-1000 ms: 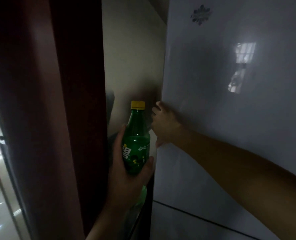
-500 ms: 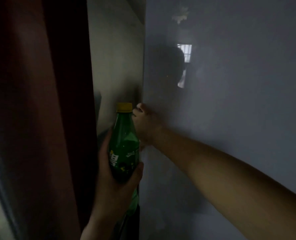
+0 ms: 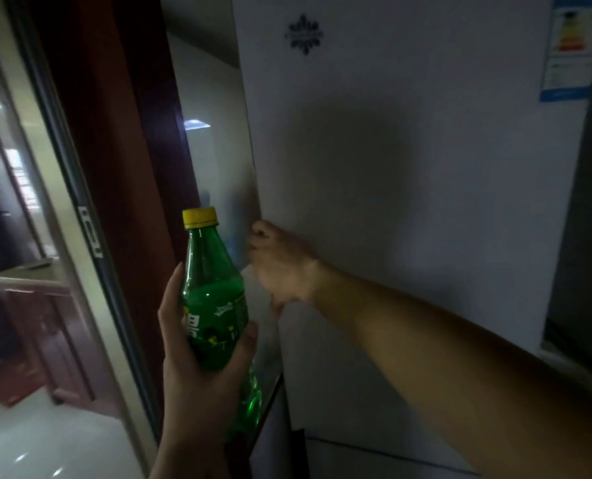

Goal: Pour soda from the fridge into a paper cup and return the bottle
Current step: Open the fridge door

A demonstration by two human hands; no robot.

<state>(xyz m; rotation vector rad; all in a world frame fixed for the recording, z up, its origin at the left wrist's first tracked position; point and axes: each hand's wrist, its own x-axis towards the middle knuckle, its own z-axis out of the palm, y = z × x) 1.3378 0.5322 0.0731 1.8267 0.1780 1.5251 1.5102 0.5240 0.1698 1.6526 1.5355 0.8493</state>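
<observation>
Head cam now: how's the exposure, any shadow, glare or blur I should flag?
Head view: dim and underexposed overall; a broad soft shadow falls across the fridge door above the right hand; the bottle in the left hand reads sharp enough; small glare spots on the glossy floor bottom left; the energy label top right is too soft to read.

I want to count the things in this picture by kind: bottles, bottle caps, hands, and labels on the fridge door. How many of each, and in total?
Green plastic soda bottle: 1
Yellow bottle cap: 1
Hands: 2, left hand and right hand
Blue-edged paper label on the white fridge door: 1
Total: 5
</observation>
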